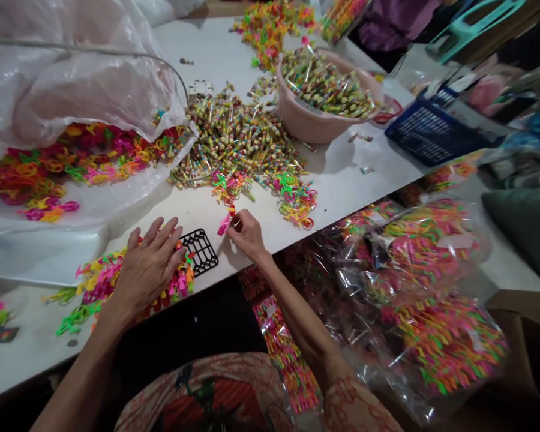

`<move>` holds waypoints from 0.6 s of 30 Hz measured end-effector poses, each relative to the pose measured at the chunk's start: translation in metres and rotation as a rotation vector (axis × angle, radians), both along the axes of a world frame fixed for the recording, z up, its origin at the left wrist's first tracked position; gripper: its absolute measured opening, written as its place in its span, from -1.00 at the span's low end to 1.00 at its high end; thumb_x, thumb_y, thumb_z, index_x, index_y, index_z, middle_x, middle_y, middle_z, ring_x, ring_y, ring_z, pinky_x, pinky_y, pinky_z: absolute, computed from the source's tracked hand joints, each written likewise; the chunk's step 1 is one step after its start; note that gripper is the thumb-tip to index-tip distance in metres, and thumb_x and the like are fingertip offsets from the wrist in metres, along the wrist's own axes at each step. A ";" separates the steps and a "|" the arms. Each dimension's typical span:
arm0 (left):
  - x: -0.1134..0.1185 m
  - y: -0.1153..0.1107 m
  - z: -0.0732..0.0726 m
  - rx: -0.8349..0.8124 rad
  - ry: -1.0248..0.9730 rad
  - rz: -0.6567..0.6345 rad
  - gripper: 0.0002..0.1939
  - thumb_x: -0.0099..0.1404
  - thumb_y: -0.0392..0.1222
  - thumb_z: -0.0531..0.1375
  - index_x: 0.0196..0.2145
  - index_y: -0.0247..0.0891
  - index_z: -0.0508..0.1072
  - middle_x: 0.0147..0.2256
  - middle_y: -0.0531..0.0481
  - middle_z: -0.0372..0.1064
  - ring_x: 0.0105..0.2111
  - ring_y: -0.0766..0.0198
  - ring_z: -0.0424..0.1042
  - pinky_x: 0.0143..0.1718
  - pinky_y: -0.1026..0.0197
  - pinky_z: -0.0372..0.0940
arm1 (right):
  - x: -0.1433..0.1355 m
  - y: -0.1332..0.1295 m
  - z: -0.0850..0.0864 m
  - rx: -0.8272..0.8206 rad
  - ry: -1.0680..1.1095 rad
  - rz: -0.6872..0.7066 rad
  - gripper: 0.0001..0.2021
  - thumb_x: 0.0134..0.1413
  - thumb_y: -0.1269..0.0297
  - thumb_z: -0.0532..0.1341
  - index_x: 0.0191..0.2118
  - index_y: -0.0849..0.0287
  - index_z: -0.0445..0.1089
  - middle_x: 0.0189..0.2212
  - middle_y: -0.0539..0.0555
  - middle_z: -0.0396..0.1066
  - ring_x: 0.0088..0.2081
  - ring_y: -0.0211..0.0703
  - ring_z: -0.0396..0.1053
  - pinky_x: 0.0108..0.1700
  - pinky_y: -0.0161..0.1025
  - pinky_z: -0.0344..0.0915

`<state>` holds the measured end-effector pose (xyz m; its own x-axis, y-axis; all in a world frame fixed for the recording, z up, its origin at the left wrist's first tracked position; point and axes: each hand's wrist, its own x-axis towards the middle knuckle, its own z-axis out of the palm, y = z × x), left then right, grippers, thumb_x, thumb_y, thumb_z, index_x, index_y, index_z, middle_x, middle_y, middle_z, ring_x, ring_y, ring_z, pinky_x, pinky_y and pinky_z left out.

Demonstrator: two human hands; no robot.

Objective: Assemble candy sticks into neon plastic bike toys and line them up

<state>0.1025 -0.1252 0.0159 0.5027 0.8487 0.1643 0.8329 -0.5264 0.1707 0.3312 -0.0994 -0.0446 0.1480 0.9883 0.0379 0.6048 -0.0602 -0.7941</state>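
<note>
My left hand [148, 264] lies flat, fingers spread, over a dense bunch of bright plastic pieces [101, 279] in pink, yellow, green and orange. Right beside its fingertips is a black plastic grid [202, 255], part of it hidden under the pieces. Thumb and fingers of my right hand [248, 235] are pinched on a small pink plastic piece [225, 224], just right of the grid. What exactly the piece represents is too small to make out. Beyond that hand are two small heaps of plastic pieces, one in front [229, 185] and one to the right [294, 201].
A big pile of small wrapped multicoloured sticks [243, 135] covers the table's middle, beside a pink basin [315, 123] full of them. A clear plastic bag [130, 192] spills coloured pieces at left. A blue basket [425, 129] stands right; filled packets [432, 240] lie below the table edge.
</note>
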 end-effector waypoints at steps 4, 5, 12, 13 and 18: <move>0.000 -0.001 0.002 0.012 0.018 0.010 -0.55 0.43 -0.08 -0.13 0.17 -0.15 0.29 0.22 -0.10 0.24 0.25 0.02 0.16 0.21 -0.13 0.01 | -0.016 0.003 -0.005 -0.029 0.258 0.062 -0.90 -0.22 0.37 0.12 -0.46 0.12 0.18 -0.54 -0.12 0.18 -0.49 -0.32 0.14 -0.43 -0.37 0.11; 0.000 -0.001 0.003 0.017 0.018 0.010 -0.55 0.43 -0.08 -0.13 0.17 -0.15 0.29 0.21 -0.10 0.25 0.25 0.03 0.16 0.21 -0.13 0.00 | -0.019 0.004 -0.006 -0.050 0.324 0.088 -0.90 -0.25 0.38 0.13 -0.47 0.13 0.19 -0.55 -0.13 0.16 -0.50 -0.33 0.12 -0.44 -0.38 0.10; 0.000 0.000 0.002 0.003 -0.012 0.018 -0.55 0.43 -0.14 -0.13 0.18 -0.17 0.29 0.19 -0.14 0.28 0.23 0.04 0.19 0.19 -0.11 0.01 | -0.045 0.016 -0.006 -0.224 0.707 0.280 -0.86 -0.22 0.28 0.19 -0.44 0.20 0.32 -0.56 -0.08 0.28 -0.50 -0.29 0.26 -0.40 -0.33 0.22; 0.000 0.000 0.003 -0.002 -0.008 0.018 -0.55 0.43 -0.15 -0.13 0.19 -0.18 0.27 0.19 -0.14 0.28 0.24 0.04 0.19 0.19 -0.11 0.01 | -0.049 0.018 -0.006 -0.230 0.699 0.287 -0.85 -0.20 0.27 0.20 -0.43 0.21 0.34 -0.56 -0.07 0.29 -0.49 -0.28 0.28 -0.38 -0.32 0.23; 0.000 -0.001 0.003 -0.007 0.001 0.005 -0.53 0.42 -0.19 -0.11 0.23 -0.19 0.22 0.21 -0.16 0.25 0.25 0.04 0.17 0.20 -0.11 0.01 | -0.062 0.023 -0.005 -0.128 0.330 0.441 -0.94 -0.09 0.34 0.19 -0.49 0.20 0.33 -0.51 -0.03 0.31 -0.42 -0.25 0.28 -0.33 -0.32 0.21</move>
